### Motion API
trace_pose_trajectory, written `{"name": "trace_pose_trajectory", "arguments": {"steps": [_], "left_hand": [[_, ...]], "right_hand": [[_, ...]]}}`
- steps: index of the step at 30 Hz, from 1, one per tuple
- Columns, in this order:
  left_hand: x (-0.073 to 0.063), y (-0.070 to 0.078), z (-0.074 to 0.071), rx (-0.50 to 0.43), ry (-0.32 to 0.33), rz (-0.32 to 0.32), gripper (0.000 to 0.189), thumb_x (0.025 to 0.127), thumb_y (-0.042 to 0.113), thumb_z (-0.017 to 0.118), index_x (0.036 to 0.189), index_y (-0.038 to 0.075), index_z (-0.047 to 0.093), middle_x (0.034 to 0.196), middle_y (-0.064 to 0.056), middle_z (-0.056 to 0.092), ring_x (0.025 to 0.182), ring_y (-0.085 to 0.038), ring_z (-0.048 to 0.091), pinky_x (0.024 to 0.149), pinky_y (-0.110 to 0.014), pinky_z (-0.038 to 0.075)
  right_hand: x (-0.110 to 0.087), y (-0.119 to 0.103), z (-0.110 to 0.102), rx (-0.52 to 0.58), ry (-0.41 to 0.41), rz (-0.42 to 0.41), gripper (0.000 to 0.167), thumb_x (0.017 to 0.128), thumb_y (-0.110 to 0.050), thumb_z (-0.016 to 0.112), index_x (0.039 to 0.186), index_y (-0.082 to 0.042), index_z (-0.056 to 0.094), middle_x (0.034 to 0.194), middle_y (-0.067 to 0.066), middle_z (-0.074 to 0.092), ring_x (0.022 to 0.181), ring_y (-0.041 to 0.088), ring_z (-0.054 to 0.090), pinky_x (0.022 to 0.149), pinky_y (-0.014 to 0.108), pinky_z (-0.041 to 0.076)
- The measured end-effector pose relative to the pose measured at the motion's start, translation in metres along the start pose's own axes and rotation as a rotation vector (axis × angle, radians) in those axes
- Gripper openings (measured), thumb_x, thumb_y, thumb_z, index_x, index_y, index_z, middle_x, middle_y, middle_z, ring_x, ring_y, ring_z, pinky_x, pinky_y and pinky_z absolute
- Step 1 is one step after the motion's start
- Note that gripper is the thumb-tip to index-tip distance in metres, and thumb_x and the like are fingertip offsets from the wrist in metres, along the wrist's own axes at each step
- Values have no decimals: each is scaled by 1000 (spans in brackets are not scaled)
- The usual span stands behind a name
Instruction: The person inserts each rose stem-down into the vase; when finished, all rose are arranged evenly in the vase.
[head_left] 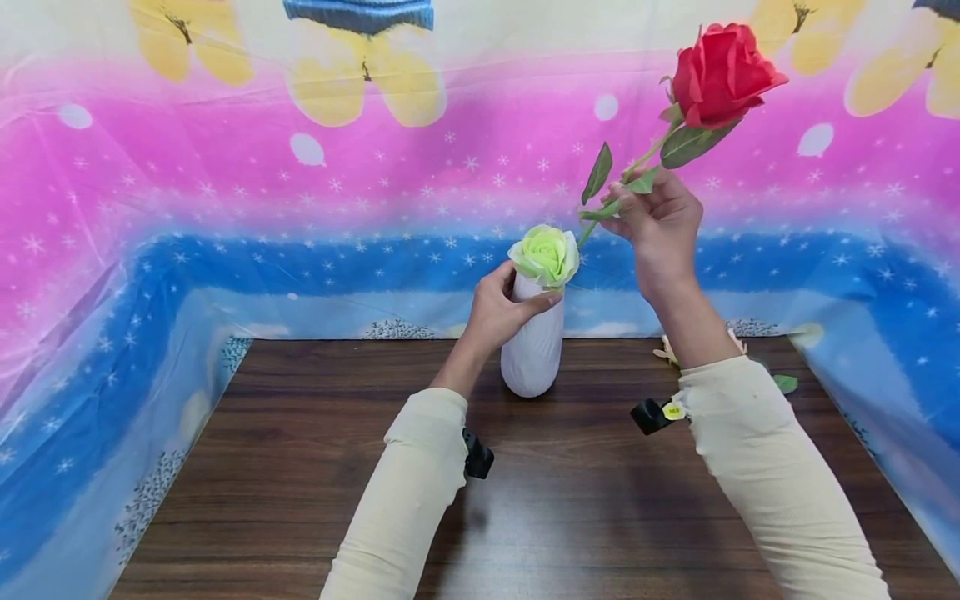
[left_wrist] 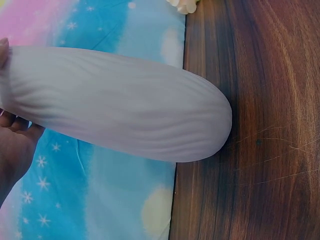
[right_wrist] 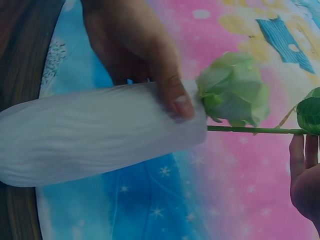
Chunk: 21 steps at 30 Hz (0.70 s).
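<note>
A white rippled vase [head_left: 531,350] stands on the dark wooden table, and my left hand [head_left: 498,310] grips it near its mouth, thumb across the front. A pale green rose [head_left: 546,254] sits in the mouth, its bloom close over the rim. To the right and higher, my right hand [head_left: 663,229] pinches the leafy stem of a red rose [head_left: 723,79], which leans up to the right. In the right wrist view the lower part of that green stem [right_wrist: 250,129] reaches the vase mouth beside the pale rose; its end is hidden.
Partly behind my right forearm, a cream flower [head_left: 666,352] with a green leaf [head_left: 785,383] lies at the table's back right. A patterned pink and blue cloth [head_left: 375,200] hangs behind and along the sides of the wooden table [head_left: 315,483].
</note>
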<state>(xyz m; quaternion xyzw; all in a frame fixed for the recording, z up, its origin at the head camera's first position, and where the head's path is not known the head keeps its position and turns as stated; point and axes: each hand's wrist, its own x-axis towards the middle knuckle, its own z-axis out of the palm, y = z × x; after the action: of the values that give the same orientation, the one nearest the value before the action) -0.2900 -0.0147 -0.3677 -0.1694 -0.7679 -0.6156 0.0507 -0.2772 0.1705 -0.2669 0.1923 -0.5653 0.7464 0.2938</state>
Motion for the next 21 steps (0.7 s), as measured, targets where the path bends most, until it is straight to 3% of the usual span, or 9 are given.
{"name": "trace_pose_trajectory", "arguments": {"steps": [4, 9, 19, 21], "left_hand": [[0, 0, 0, 3, -1, -2, 59, 85, 26, 84, 136, 15, 60, 133, -5, 68, 122, -23, 67, 104, -43, 55], [-1, 1, 0, 1, -5, -4, 59, 85, 27, 84, 137, 15, 59, 133, -5, 68, 122, -23, 67, 104, -43, 55], [-1, 0, 0, 1, -8, -14, 58, 86, 29, 83, 137, 16, 59, 133, -4, 67, 122, -23, 67, 103, -44, 56], [-1, -1, 0, 1, -9, -15, 57, 86, 30, 83, 137, 17, 59, 133, -4, 67, 122, -23, 67, 102, -44, 56]], "right_hand": [[-3, 6, 0, -35, -10, 18, 25, 94, 2, 68, 91, -22, 74, 81, -8, 77, 77, 5, 75, 71, 25, 63], [-6, 14, 0, -40, -18, 46, 17, 94, 2, 68, 94, -14, 72, 83, -8, 77, 79, 5, 75, 71, 24, 62], [-12, 28, 0, -80, -33, 95, 15, 94, 1, 68, 99, -13, 72, 85, -8, 77, 82, 7, 75, 74, 24, 62], [-12, 29, 0, -71, -37, 98, 19, 95, 1, 67, 97, -17, 71, 84, -10, 76, 82, 7, 75, 74, 24, 62]]}}
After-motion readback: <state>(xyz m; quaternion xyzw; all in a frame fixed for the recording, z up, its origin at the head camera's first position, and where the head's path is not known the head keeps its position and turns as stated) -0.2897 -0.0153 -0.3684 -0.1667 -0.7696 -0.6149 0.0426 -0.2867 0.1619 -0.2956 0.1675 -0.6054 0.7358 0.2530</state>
